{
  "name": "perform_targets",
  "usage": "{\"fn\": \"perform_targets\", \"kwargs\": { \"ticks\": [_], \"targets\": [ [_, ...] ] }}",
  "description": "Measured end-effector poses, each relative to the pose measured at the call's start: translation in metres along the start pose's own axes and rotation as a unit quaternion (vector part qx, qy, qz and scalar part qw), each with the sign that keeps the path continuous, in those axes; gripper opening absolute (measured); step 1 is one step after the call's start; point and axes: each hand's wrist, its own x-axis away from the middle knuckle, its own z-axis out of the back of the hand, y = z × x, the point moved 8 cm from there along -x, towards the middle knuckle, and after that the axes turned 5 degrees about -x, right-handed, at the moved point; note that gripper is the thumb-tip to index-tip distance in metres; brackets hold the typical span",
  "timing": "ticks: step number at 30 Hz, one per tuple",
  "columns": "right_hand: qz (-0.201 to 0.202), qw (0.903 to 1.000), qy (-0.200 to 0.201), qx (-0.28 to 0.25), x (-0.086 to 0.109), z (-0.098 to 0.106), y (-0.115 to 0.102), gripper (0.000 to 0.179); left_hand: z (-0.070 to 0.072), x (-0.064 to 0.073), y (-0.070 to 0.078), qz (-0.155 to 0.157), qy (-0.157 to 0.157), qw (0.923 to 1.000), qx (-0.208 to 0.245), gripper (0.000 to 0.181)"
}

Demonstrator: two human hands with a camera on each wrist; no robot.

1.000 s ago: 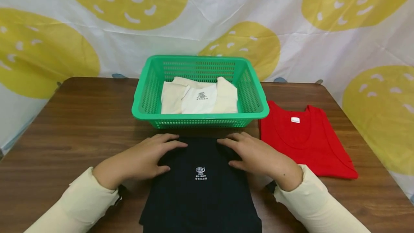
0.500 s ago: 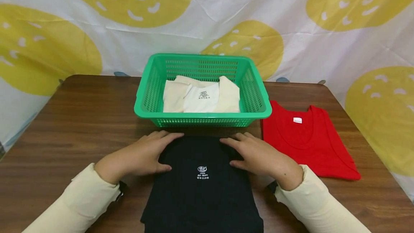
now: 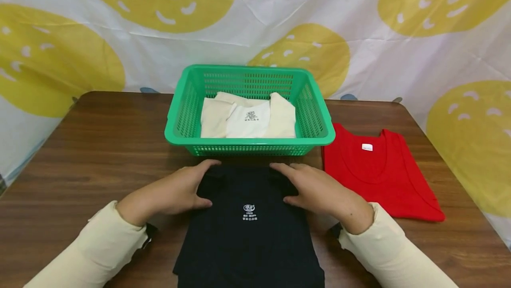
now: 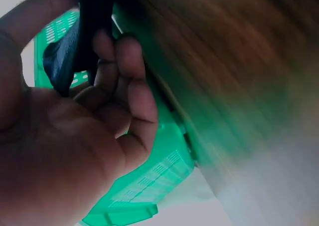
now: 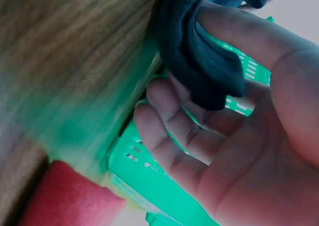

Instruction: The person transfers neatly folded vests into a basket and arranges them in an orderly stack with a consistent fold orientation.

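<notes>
A folded black shirt (image 3: pixel 249 248) with a white printed neck label lies before me, running off the bottom of the head view. My left hand (image 3: pixel 171 192) grips its far left side, the thumb on top and the fingers curled below the cloth. On the far right side my right hand (image 3: pixel 319 190) holds it the same way. In the left wrist view a fold of black cloth (image 4: pixel 94 16) passes between thumb and fingers. Several layers of black fabric (image 5: pixel 179 51) hang between thumb and curled fingers in the right wrist view.
Just beyond the shirt stands a green plastic basket (image 3: pixel 249 141), with a folded cream and white shirt (image 3: pixel 247 121) inside. A red tank top (image 3: pixel 371 177) lies folded to its right on the brown wooden table (image 3: pixel 80 159). A patterned cloth (image 3: pixel 223 44) hangs behind.
My left fingers, earlier spread over the shirt's top left corner, have drawn back to its edge and tucked below it. The right fingers have also slipped below their side. Basket and tank top stay put.
</notes>
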Motion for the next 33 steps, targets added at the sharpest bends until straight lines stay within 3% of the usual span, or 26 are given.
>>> {"fn": "perform_targets", "kwargs": {
  "ticks": [6, 10, 12, 17, 21, 26, 29, 33],
  "targets": [
    [-0.028, 0.9962, -0.001, -0.083, 0.000, 0.001, 0.007, 0.077, 0.003, -0.003, -0.006, 0.017, 0.008, 0.9997, 0.018, 0.066],
    [-0.050, 0.9923, -0.004, -0.113, 0.000, 0.001, 0.011, 0.065, 0.005, -0.002, -0.002, -0.006, 0.017, 0.9996, 0.023, 0.032],
    [-0.054, 0.9911, -0.009, -0.121, 0.000, 0.001, 0.013, 0.053, 0.006, -0.001, 0.001, -0.023, 0.019, 0.9991, 0.029, 0.027],
    [-0.033, 0.9880, -0.035, -0.147, 0.001, 0.001, 0.012, 0.028, 0.003, 0.002, 0.001, -0.033, -0.013, 0.9986, 0.041, 0.028],
    [-0.031, 0.9826, -0.069, -0.170, 0.003, 0.001, 0.014, 0.019, -0.001, 0.004, 0.000, -0.041, -0.049, 0.9966, 0.052, 0.030],
    [-0.040, 0.9784, -0.108, -0.172, 0.006, -0.002, 0.019, 0.022, -0.004, 0.007, 0.003, -0.055, -0.082, 0.9942, 0.041, 0.046],
    [-0.044, 0.9754, -0.129, -0.173, 0.008, -0.006, 0.020, 0.026, -0.006, 0.010, 0.004, -0.051, -0.097, 0.9937, 0.025, 0.062],
    [-0.050, 0.9741, -0.146, -0.165, 0.010, -0.011, 0.020, 0.027, -0.011, 0.012, 0.005, -0.042, -0.120, 0.9918, 0.016, 0.068]
  ]
}}
